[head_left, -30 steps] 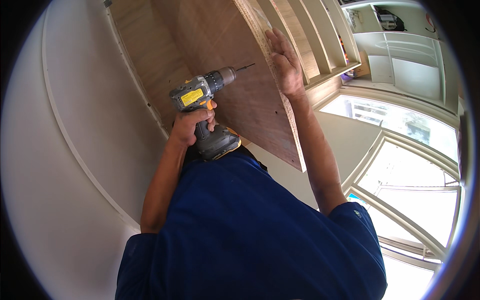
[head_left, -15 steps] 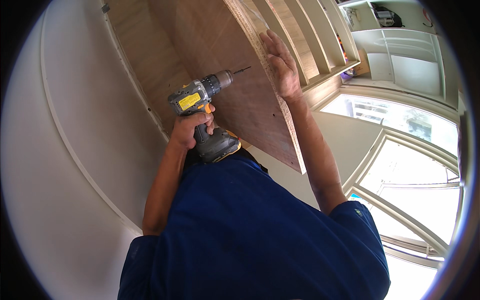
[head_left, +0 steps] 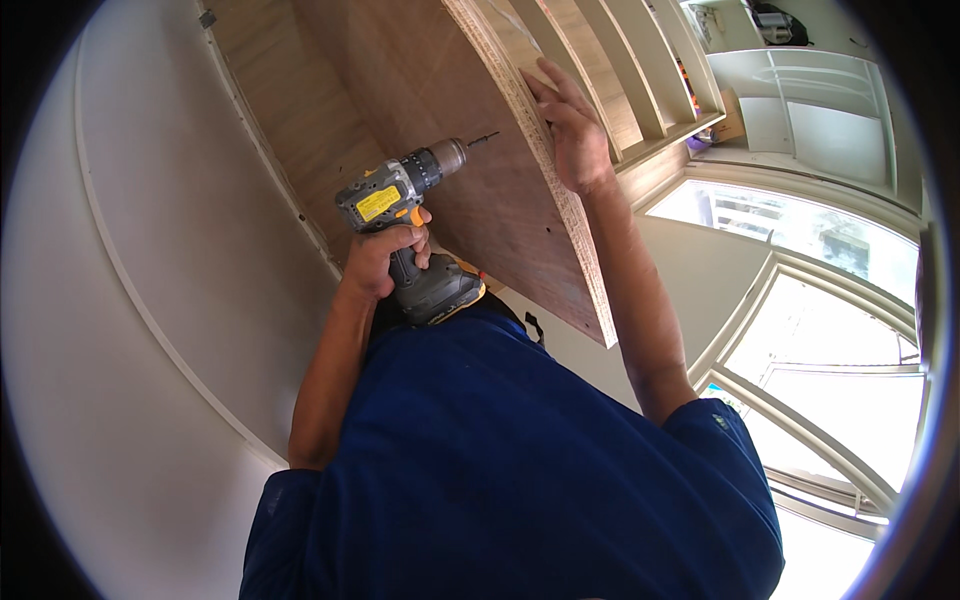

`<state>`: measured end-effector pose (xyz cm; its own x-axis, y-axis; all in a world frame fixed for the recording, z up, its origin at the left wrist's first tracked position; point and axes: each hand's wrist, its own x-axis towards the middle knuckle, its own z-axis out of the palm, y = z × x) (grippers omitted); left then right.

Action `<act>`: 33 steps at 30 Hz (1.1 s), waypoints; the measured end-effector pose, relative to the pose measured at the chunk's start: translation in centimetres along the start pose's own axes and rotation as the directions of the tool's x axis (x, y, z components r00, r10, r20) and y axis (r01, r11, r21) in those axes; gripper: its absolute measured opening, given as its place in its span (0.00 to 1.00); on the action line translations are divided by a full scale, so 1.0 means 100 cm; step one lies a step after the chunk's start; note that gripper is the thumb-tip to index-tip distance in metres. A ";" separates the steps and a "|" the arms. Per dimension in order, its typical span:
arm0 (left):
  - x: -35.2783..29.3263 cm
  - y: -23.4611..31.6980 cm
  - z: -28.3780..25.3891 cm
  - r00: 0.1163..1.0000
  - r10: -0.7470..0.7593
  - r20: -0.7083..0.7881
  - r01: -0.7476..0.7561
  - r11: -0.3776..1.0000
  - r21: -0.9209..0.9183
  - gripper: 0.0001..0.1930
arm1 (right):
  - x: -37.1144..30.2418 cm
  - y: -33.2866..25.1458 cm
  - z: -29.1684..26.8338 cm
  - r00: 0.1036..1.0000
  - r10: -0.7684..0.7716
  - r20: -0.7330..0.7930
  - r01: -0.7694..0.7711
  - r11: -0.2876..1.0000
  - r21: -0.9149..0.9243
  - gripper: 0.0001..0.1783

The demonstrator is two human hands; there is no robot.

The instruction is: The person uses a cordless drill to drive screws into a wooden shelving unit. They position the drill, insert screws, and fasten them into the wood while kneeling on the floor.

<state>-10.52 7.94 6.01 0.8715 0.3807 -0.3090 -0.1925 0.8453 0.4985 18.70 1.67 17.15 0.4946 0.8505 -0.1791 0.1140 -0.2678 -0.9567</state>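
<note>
A cordless drill (head_left: 395, 190) with a grey and black body and a yellow label is gripped in my left hand (head_left: 385, 258), fingers wrapped round its handle. Its thin bit (head_left: 484, 138) points right, in front of the brown face of a large upright wooden board (head_left: 450, 180). Whether the bit touches that face cannot be told. At the board's pale, rough cut edge, my right hand (head_left: 580, 140) rests with fingers apart, its fingertips at the edge. Part of those fingers is hard to make out. Two small dark holes show low on the board.
A smooth grey-white panel (head_left: 190, 240) curves along the left. Beyond my right hand stands a pale slatted frame (head_left: 630, 70). Farther right are white shelves (head_left: 830, 130) with a few items, and bright windows (head_left: 820, 330). My blue shirt fills the lower middle.
My right hand has turned at the board edge; its fingers, held together and straighter before, are now spread and bent. The left hand and drill have hardly moved.
</note>
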 end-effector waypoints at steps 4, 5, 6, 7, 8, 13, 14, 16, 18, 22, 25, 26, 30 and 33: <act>0.000 -0.002 -0.003 1.000 -0.017 -0.013 0.017 1.000 -0.009 0.17 | -0.007 0.005 -0.020 0.953 0.301 0.014 -0.255 0.830 -0.497 0.33; 0.001 -0.002 -0.003 1.000 -0.020 -0.015 0.020 1.000 -0.012 0.16 | -0.012 0.010 -0.025 0.924 0.383 -0.010 -0.319 0.755 -0.573 0.34; 0.001 -0.002 -0.002 1.000 -0.022 -0.012 0.021 1.000 -0.017 0.16 | -0.017 0.016 -0.026 0.923 0.384 0.012 -0.327 0.803 -0.499 0.36; 0.001 -0.001 -0.001 1.000 -0.023 -0.009 0.023 1.000 -0.021 0.16 | -0.024 0.021 -0.026 0.923 0.383 0.034 -0.335 0.843 -0.420 0.38; 0.001 -0.002 0.000 1.000 -0.025 -0.005 0.024 0.999 -0.026 0.16 | -0.029 0.024 -0.026 0.923 0.381 0.056 -0.341 0.877 -0.339 0.40; 0.000 -0.004 -0.005 0.999 -0.044 -0.004 0.044 0.998 -0.033 0.17 | -0.035 0.006 -0.012 0.921 0.389 0.026 -0.365 0.883 -0.295 0.38; 0.000 -0.004 -0.007 0.998 -0.055 -0.009 0.055 0.998 -0.038 0.17 | -0.035 0.005 -0.011 0.922 0.387 0.034 -0.362 0.888 -0.282 0.37; 0.000 -0.001 0.001 0.998 -0.045 -0.040 0.043 0.997 -0.065 0.16 | -0.035 0.007 -0.010 0.918 0.394 0.043 -0.374 0.896 -0.239 0.37; 0.000 0.001 0.003 0.997 -0.041 -0.058 0.036 0.996 -0.081 0.15 | -0.035 0.007 -0.009 0.915 0.401 0.041 -0.381 0.894 -0.235 0.36; 0.000 -0.001 0.001 0.997 -0.046 -0.065 0.042 0.996 -0.075 0.16 | -0.034 0.007 -0.007 0.927 0.375 0.008 -0.359 0.893 -0.272 0.37; 0.000 -0.001 0.002 0.996 -0.046 -0.071 0.041 0.997 -0.066 0.16 | -0.036 0.004 0.000 0.937 0.348 -0.018 -0.343 0.911 -0.230 0.36; 0.000 -0.001 0.003 0.996 -0.044 -0.073 0.040 0.997 -0.064 0.16 | -0.037 0.004 0.001 0.939 0.343 -0.027 -0.341 0.916 -0.209 0.36; 0.000 -0.001 0.003 0.998 -0.034 -0.061 0.030 0.998 -0.061 0.15 | -0.036 0.010 -0.005 0.915 0.403 0.020 -0.388 0.894 -0.224 0.36; 0.000 -0.002 0.002 0.997 -0.035 -0.062 0.031 0.997 -0.067 0.15 | -0.037 0.003 -0.002 0.919 0.394 0.014 -0.381 0.897 -0.225 0.33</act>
<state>-10.38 7.73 6.13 0.8483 0.3734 -0.3754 -0.1953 0.8797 0.4336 17.05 -1.60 17.58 0.4869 0.6826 -0.5449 0.1075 -0.6660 -0.7382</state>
